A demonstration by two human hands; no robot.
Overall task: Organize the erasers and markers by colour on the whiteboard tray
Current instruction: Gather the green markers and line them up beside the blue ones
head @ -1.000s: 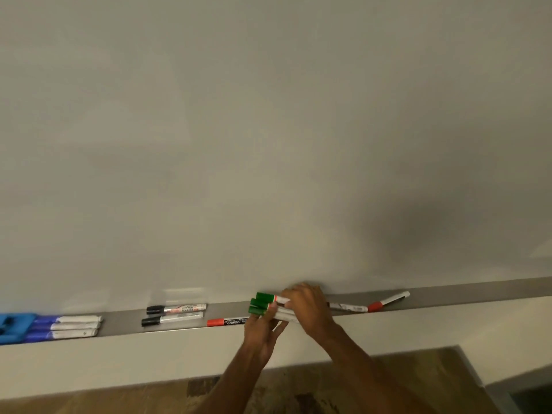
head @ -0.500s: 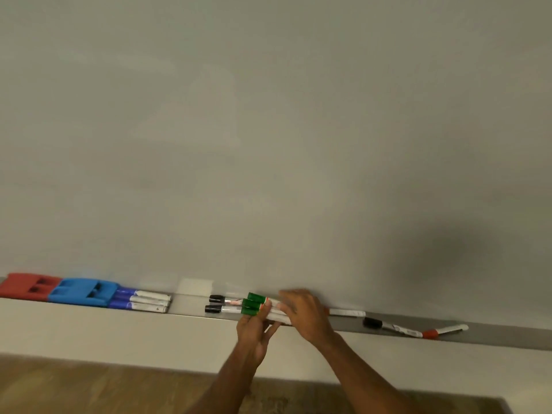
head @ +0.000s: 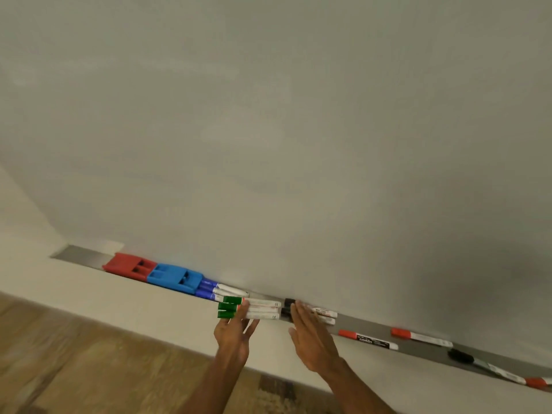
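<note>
Head view: green set in hand, sort roughly half done

Landmark was the blue eraser [head: 174, 277] on the whiteboard tray [head: 80, 255]. Red eraser [head: 128, 264] sat touching its left end. Blue markers [head: 215, 289] lay bunched against its right end, caps toward it, so blue looked finished. Just right of those, the left hand [head: 233, 333] held three green markers [head: 239, 307] side by side, thumb across the barrels and fingers beneath, caps pointing back toward the blue eraser. The bundle sat at the tray's front lip; couldn't tell if it rested there or was clear of it. Right hand [head: 310, 339], further right of the eraser, was flat with fingers straight and together, holding nothing. Its tips were at the caps of two black markers [head: 321, 313]; contact unclear.

Left to do, by my read: reds and blacks. Nearer red marker [head: 367, 339] and farther red marker [head: 421, 337] lay apart, well right of the blue eraser, while the red eraser was on its other side. Stray black marker [head: 461, 356] lay further right again, away from the black pair. One more red cap [head: 537, 382] showed farthest from the eraser, at the frame edge. Blue grouped, green nearly grouped, black and red not yet.

Green markers: white barrels, print too small to read, bright green caps on, orange band behind each cap, ends lined up.
</note>
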